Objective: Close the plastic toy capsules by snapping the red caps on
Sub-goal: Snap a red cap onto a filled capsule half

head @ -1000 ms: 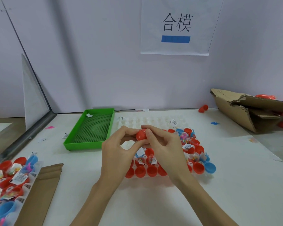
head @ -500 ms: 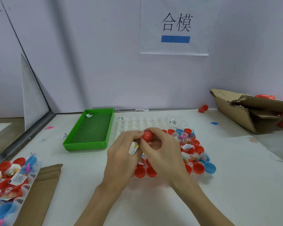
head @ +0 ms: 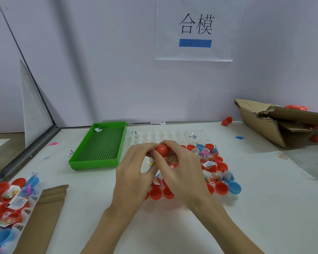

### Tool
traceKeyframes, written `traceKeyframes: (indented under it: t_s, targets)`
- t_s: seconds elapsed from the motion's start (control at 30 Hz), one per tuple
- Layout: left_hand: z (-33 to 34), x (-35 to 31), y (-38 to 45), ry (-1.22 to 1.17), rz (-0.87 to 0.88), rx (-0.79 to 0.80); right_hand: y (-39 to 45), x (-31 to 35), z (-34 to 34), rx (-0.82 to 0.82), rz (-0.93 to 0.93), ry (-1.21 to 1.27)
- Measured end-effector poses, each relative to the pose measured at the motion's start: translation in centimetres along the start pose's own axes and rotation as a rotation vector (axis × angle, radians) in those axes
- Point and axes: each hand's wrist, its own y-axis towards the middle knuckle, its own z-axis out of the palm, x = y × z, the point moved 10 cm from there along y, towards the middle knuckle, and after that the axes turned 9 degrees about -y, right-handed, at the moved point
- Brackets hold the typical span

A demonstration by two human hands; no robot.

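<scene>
"合模" on the wall sign (head: 195, 30)

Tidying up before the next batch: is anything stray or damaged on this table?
Yes. A torn cardboard box lies collapsed at the far right, a loose red capsule sits by the wall, and small toy bits are scattered around.

Tray (head: 99, 163) left of capsule rack (head: 226, 197); hands (head: 136, 180) above rack; cardboard box (head: 275, 125) far right, paper sign (head: 195, 30) on wall behind.

a red cap (head: 162, 149), red and blue cups (head: 221, 188) in a clear tray (head: 165, 135), a green tray (head: 101, 145) with a dotted grid, brown cardboard (head: 261, 121), white bench (head: 264, 208).
</scene>
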Motion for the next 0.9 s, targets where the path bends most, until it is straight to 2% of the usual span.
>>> traceKeyframes:
  t_s: [0.17, 0.4, 0.57, 0.63, 0.73, 0.83, 0.9]
  targets:
    - [0.9, -0.1, 0.0, 0.034, -0.001, 0.063, -0.1, -0.2, 0.1, -0.004, 0.027, -0.037]
    - [1.1, -0.3, -0.2, 0.023, 0.011, 0.075, 0.0, 0.0, 0.7, 0.098, -0.003, -0.159]
    - [0.9, 0.2, -0.1, 0.004, -0.024, 0.036, 0.0, -0.5, 0.3, 0.055, 0.029, -0.08]
    - [0.6, 1.0, 0.0, -0.027, -0.126, 0.007, 0.1, -1.1, 0.6, 0.085, 0.07, -0.027]
    - [0.6, 3.8, -0.3, -0.271, -0.444, -0.044, 0.1, -1.7, 1.4, 0.144, 0.09, 0.041]
    - [1.5, 6.4, -1.5, -0.589, -0.782, -0.067, 0.3, -1.1, 0.9, 0.076, -0.015, -0.069]
    - [2.3, 6.7, -2.1, -0.693, -0.882, -0.025, 0.1, -0.6, 1.1, 0.061, -0.078, -0.192]
